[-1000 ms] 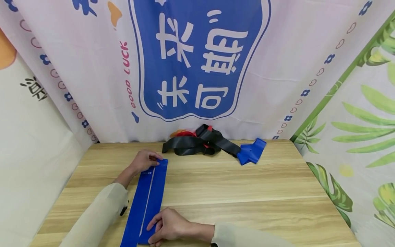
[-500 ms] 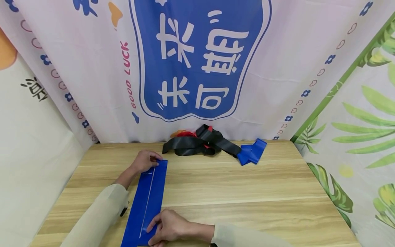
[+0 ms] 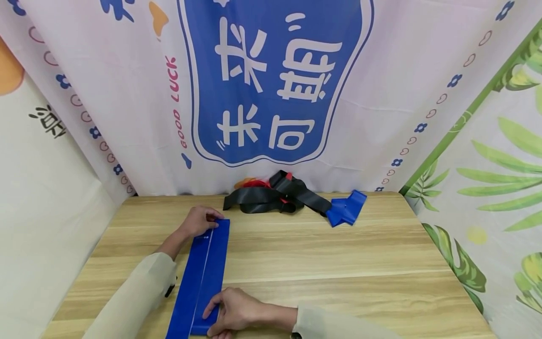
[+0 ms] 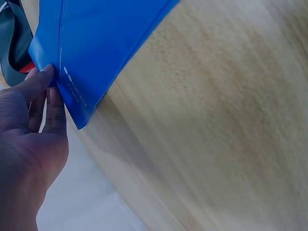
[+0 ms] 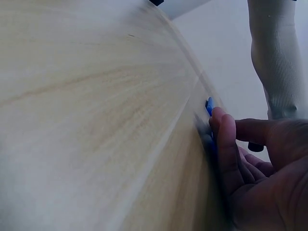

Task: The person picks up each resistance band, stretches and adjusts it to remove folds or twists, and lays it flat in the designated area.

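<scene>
A flat blue resistance band (image 3: 217,263) lies on the left part of the wooden table, doubled into two strips side by side with a thin line between them. My left hand (image 3: 197,221) pinches its far end between thumb and fingers. In the left wrist view, small white printing shows on the band (image 4: 110,43) beside that hand (image 4: 33,115). My right hand (image 3: 237,308) pinches the near end of the right strip, where the band is folded over. The right wrist view shows only a bit of blue band (image 5: 210,106) beyond the fingertips of this hand (image 5: 255,178).
At the table's back edge lies a loose pile of black bands (image 3: 256,197) with red and orange pieces among them. A folded blue band (image 3: 345,208) is at its right end. A printed curtain (image 3: 381,117) hangs right behind the wooden table (image 3: 330,263).
The gap between the two blue strips has narrowed to a thin line. My right hand has shifted slightly at the near end; the left hand stays at the far end.
</scene>
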Motion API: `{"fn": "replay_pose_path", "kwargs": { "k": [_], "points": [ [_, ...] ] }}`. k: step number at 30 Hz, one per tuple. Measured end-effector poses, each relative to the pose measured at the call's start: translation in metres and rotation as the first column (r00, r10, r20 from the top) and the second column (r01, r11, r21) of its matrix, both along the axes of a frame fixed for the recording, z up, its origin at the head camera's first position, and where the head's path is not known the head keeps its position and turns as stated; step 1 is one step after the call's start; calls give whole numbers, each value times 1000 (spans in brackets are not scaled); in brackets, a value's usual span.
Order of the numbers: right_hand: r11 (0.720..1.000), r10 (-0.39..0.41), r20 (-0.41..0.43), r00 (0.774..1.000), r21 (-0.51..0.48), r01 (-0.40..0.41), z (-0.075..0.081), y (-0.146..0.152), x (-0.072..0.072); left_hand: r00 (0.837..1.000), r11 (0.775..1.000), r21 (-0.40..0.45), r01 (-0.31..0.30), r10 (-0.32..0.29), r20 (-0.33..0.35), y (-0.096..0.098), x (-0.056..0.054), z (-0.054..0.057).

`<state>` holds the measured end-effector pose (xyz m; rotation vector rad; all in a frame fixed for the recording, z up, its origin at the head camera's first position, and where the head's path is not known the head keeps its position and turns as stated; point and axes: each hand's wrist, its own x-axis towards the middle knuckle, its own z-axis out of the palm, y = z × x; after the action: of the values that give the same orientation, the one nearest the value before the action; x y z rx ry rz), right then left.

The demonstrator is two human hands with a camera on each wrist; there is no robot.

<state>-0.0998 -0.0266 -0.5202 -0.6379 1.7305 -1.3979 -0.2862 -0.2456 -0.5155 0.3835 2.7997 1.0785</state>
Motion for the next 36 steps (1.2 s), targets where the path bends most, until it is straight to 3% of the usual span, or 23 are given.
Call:
{"fn": "replay_pose_path", "kwargs": {
  "k": [9,12,17,25,31,36],
  "points": [
    [997,-1,92,996,-73,8,5,20,-5,999,1000,24,18,-19,38,2,2,8],
    [996,-11,81,997,-85,18,5,30,-11,999,999,43,23,-24,39,3,3,11],
    [996,-12,19,1000,-87,14,4,49,-25,999,994,106,-12,9,34,7,5,13],
    [996,-8,-121,993,-86,-2,7,83,-50,997,983,180,-27,38,-61,32,7,24],
    [999,-37,-228,973,-47,27,11,113,-65,993,974,226,5,21,-113,59,7,31],
    [995,-98,-335,937,2,104,12,138,-78,989,966,257,34,4,-146,81,7,34]
  ]
}}
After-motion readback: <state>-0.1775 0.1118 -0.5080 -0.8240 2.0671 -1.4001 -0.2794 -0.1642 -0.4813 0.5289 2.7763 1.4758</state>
